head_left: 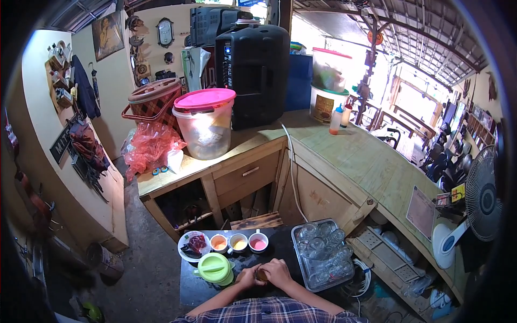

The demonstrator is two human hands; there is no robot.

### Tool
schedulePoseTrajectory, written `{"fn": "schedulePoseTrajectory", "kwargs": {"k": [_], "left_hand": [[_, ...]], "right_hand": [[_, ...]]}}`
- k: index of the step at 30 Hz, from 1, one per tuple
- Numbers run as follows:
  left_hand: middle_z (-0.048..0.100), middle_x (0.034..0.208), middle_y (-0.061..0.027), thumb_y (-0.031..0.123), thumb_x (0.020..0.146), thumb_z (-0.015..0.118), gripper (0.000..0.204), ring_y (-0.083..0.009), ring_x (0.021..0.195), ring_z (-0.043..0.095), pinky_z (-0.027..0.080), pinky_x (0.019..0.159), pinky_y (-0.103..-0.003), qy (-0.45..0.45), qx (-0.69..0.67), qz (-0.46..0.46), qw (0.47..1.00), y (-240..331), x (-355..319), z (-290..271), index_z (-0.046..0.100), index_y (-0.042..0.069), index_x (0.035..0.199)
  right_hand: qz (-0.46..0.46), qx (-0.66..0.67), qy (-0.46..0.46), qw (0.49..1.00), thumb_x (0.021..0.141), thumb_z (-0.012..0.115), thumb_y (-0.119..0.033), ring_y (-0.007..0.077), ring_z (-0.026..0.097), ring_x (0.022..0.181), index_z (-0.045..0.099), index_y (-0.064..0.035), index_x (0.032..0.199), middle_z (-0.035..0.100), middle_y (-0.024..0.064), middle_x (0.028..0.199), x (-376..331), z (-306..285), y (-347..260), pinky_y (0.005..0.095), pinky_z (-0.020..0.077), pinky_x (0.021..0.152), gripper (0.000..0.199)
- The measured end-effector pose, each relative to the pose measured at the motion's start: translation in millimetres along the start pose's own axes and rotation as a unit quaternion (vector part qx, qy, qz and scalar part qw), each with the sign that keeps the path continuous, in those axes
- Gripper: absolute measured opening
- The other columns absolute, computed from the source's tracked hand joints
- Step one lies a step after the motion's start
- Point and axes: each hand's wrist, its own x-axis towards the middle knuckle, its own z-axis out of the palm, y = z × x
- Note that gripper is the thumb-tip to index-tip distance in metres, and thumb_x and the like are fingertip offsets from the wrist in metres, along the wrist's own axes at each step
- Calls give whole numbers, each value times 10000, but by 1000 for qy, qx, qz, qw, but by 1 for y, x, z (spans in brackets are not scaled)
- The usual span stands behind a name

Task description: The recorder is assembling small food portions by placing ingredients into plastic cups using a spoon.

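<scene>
Both my hands are closed around a small brown, round thing [262,275] close to my body, low over the dark tabletop [199,293]. My left hand [247,278] wraps it from the left and my right hand [278,273] from the right and top; fingers cover most of it, so its exact kind cannot be made out. Left of them stands a light green lidded pitcher [214,268]. Beyond it, three white mugs hold something orange [218,244], yellow [238,244] and pink [258,241]. A white plate [183,253] carries dark red plastic-wrapped stuff.
A tray [298,257] of upturned clear glasses stands to my right, beside a coiled white cable [362,275]. A wooden counter [344,145] wraps round ahead, bearing a pink-lidded bucket [203,129], a black speaker [258,75] and squeeze bottles [336,119]. A fan [482,194] stands far right.
</scene>
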Motion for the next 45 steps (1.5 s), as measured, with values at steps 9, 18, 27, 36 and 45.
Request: {"fn": "schedulePoseTrajectory", "kwargs": {"k": [9,18,27,36,45], "left_hand": [[663,1133,-159,386,589,874,900,-302,1041,648,513,882,-391,-2,-29,8,1000,-16,4,7,489,142,1365],[681,1091,-137,373,582,883,853,-304,1007,660,521,859,-397,18,-21,8,1000,-14,4,10,522,180,1330],[682,1091,-134,351,595,880,860,-295,1011,661,520,866,-379,-14,-20,-5,1000,1,0,-1,507,185,1352],[675,1102,-147,352,603,878,867,-293,1029,654,514,879,-381,-29,-29,-6,999,10,-1,-6,497,177,1362],[676,1103,-140,354,608,876,857,-296,1024,655,513,876,-379,26,-17,18,999,0,-3,1,500,155,1352]], "right_hand": [[23,-67,-20,997,743,663,-173,229,631,758,730,-129,820,709,47,822,5,0,-1,383,438,691,111],[44,-98,-43,993,768,663,-201,219,633,726,735,-171,839,710,36,802,7,-6,-1,382,428,708,105],[46,-5,-47,998,773,658,-182,234,657,757,733,-119,829,705,65,807,9,-3,2,384,443,690,113],[23,-1,19,1000,768,661,-164,244,653,758,730,-110,826,701,67,793,5,-3,1,388,455,699,105],[47,-90,-18,995,748,669,-160,236,647,741,739,-120,831,698,68,770,8,-11,-8,385,445,701,116]]}}
